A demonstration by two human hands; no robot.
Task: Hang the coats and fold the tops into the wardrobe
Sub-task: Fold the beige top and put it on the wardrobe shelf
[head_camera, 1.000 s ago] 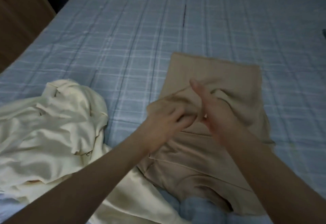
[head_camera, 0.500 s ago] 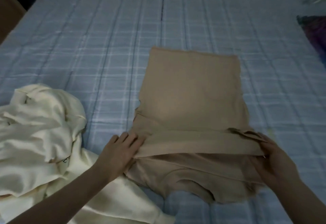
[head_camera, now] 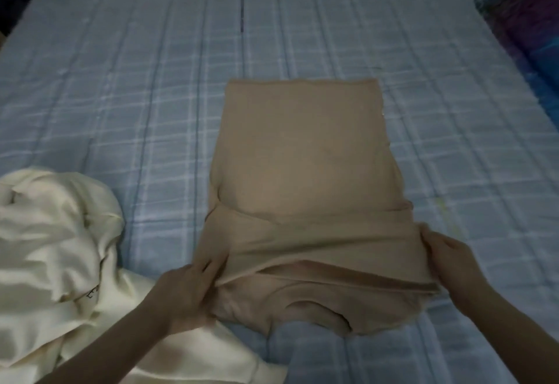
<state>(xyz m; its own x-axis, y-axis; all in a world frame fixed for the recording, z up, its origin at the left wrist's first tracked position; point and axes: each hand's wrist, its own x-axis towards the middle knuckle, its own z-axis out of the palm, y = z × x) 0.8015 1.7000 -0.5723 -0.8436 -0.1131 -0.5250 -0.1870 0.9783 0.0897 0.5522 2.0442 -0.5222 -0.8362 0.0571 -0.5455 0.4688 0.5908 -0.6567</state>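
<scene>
tan top lay on the blue plaid bed — long axis pointing away from us | our left hand pinched its near-left fold | our right hand gripped the near-right edge — fingers curled

Two garments lie on one bed: one tan top at the centre of the frame and one cream top bunched at the lower left. Two hands are in view, one left hand and one right hand, both at the tan top's near edge. One dark patterned cloth sits at the upper right.
</scene>
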